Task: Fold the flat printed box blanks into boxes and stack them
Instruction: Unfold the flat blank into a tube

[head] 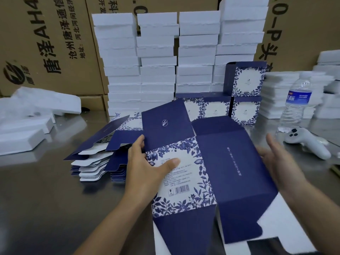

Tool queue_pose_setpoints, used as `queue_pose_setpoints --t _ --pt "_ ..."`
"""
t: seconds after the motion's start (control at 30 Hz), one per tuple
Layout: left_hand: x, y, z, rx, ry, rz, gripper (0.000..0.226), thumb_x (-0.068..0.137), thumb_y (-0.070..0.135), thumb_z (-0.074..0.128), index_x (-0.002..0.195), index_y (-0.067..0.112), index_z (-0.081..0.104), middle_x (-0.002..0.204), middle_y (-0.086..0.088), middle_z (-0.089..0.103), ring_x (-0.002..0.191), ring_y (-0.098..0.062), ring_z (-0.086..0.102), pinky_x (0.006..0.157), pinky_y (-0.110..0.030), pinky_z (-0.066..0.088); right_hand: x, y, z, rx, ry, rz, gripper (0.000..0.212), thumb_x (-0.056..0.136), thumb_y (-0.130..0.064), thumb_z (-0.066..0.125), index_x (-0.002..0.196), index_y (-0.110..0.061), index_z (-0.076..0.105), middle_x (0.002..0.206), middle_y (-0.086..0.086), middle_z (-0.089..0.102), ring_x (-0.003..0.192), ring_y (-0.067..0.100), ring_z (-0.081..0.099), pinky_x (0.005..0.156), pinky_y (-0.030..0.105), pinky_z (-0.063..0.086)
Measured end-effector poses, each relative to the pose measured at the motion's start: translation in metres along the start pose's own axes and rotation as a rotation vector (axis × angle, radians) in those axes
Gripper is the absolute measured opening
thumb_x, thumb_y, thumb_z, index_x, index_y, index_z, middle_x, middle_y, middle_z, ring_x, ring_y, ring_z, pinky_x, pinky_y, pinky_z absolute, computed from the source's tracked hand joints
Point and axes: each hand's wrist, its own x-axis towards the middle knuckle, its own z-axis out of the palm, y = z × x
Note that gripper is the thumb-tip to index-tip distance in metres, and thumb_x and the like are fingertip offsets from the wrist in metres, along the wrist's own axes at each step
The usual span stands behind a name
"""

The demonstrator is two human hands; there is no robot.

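That blank [230, 172] looks light, floppy card, so grab the edges: left hand [147, 162] pinches 9 o'clock, right hand [276, 159] spread open at 3 o'clock.

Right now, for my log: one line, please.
left hand grips blue floral cardboard box blank | right hand open beside it | folded blue boxes behind

Navy floral printed blank [202, 162] partly opened, flaps spread; flat blanks [95, 159] stacked unevenly at left (edges fanned); folded boxes [245, 110] behind, one stacked atop.
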Motion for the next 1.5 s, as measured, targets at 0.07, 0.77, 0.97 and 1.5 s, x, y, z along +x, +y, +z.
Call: queue_pose_setpoints --t 0.07,0.77,0.97,1.5 --pt "0.001 -0.003 0.001 0.066 0.007 0.037 0.11 0.051 0.041 0.087 0.143 0.033 0.028 0.134 0.016 0.04 0.104 0.012 0.047 0.087 -0.017 0.042 -0.001 0.005 0.005 -0.073 0.085 0.008 0.05 0.083 -0.056 0.052 0.081 -0.012 0.076 0.082 0.009 0.074 0.068 0.023 0.069 0.062 0.031 0.054" --pt "0.014 -0.009 -0.014 0.182 -0.027 0.051 0.042 0.099 0.03 0.044 0.065 0.008 0.033 0.062 -0.006 0.029 0.058 -0.016 0.025 0.057 -0.031 0.021 0.005 0.024 0.007 -0.307 0.239 -0.119 0.041 0.095 -0.034 0.051 0.067 -0.013 0.072 0.069 0.005 0.073 0.058 0.016 0.067 0.06 0.029 0.049" --pt "0.008 -0.009 -0.008 0.136 -0.012 0.019 0.049 0.098 0.035 0.045 0.07 -0.005 0.038 0.061 -0.002 0.036 0.056 -0.011 0.031 0.05 -0.02 0.024 0.01 0.024 0.003 -0.476 0.299 -0.271 0.045 0.098 -0.023 0.046 0.059 -0.006 0.059 0.049 -0.003 0.056 0.037 0.002 0.047 0.038 0.012 0.037" --pt "0.01 -0.006 -0.013 -0.072 -0.006 -0.039 0.037 0.099 0.031 0.044 0.079 -0.001 0.048 0.07 -0.006 0.05 0.063 -0.017 0.041 0.063 -0.029 0.032 0.006 0.024 0.013 -0.252 0.237 -0.203 0.041 0.095 -0.037 0.052 0.077 -0.004 0.07 0.075 0.01 0.07 0.068 0.023 0.063 0.07 0.036 0.048"
